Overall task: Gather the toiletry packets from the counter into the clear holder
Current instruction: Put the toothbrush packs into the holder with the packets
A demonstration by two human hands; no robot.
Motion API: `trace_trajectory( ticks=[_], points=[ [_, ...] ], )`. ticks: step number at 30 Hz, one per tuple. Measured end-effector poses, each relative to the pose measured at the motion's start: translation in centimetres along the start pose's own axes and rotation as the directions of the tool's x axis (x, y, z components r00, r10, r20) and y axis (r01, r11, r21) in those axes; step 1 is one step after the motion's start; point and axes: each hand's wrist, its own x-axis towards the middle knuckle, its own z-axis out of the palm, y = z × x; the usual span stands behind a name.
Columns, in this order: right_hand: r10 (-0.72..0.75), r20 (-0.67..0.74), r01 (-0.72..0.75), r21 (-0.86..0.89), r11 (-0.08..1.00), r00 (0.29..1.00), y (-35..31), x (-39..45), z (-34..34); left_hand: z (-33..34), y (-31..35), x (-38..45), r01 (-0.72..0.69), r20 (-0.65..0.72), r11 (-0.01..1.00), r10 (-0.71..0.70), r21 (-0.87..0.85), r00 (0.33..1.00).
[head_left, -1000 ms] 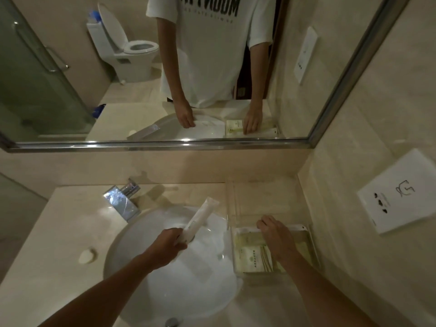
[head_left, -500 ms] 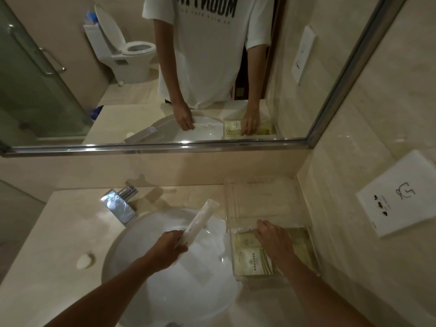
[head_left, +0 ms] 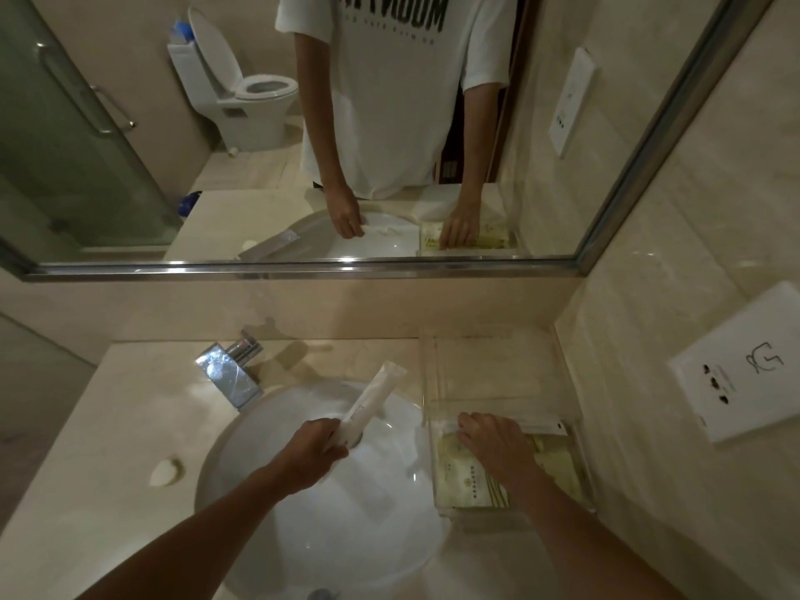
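1. The counter (head_left: 108,426) runs from its left edge to the right-hand wall; the round basin (head_left: 329,504) fills its middle, leaving open stone on the left, where a small pale soap (head_left: 166,471) lies well apart from everything else.
2. The chrome tap (head_left: 231,374) stands at the basin's back-left rim, with the mirror (head_left: 173,166) above it.
3. The left hand (head_left: 312,453) hangs over the basin, fingers curled round the near end of a long white packet (head_left: 372,400).
4. That packet's long axis slants up and to the right, its free end pointing toward the back wall, near the holder's left wall.
5. The clear holder (head_left: 437,478) sits in the right corner, hard beside the basin and the side wall, which leaves little room there.
6. The right hand (head_left: 498,446) reaches into it, fingertips bent onto the pale yellow packets (head_left: 465,482) lying flat inside; whether it grips one I cannot tell.
7. A white wall plate (head_left: 744,365) is on the wall to the right.
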Motion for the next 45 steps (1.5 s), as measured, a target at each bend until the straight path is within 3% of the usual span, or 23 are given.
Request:
trace_trajectory(
  ticks=[13,20,23,26,30,33,37,45],
  points=[
    [-0.077,0.067,0.080,-0.047,0.996,0.995,-0.9,1.7,0.0,0.3,0.3,0.5,-0.004,0.010,0.999,0.004,-0.037,1.000],
    [0.004,0.097,-0.002,-0.017,1.000,0.995,-0.7,0.9,0.2,1.2,1.0,1.5,-0.006,0.029,1.000,0.007,-0.020,1.000],
    [0.116,0.002,-0.116,0.021,0.993,0.993,0.4,-0.6,-1.2,1.8,2.8,2.3,-0.092,0.060,0.994,0.088,0.058,0.994],
    [0.405,-0.037,-0.384,0.250,0.889,0.913,1.3,-2.7,-2.2,2.6,4.4,3.3,-0.205,0.065,0.965,0.197,0.162,0.978],
    [0.588,-0.026,-0.555,0.297,0.777,0.809,3.1,-5.2,-2.6,4.2,8.2,4.2,-0.334,0.113,0.888,0.314,0.317,0.943],
    [0.656,-0.029,-0.606,0.353,0.712,0.754,3.9,-6.4,-3.6,5.4,10.3,4.6,-0.434,0.127,0.825,0.418,0.362,0.900],
    [0.777,-0.079,-0.641,0.516,0.568,0.625,4.2,-7.1,-4.2,6.6,12.0,5.6,-0.500,0.189,0.749,0.466,0.436,0.864],
    [0.802,-0.112,-0.645,0.533,0.547,0.587,4.6,-7.2,-5.0,8.8,16.3,6.2,-0.566,0.252,0.627,0.522,0.535,0.815]
  ],
)
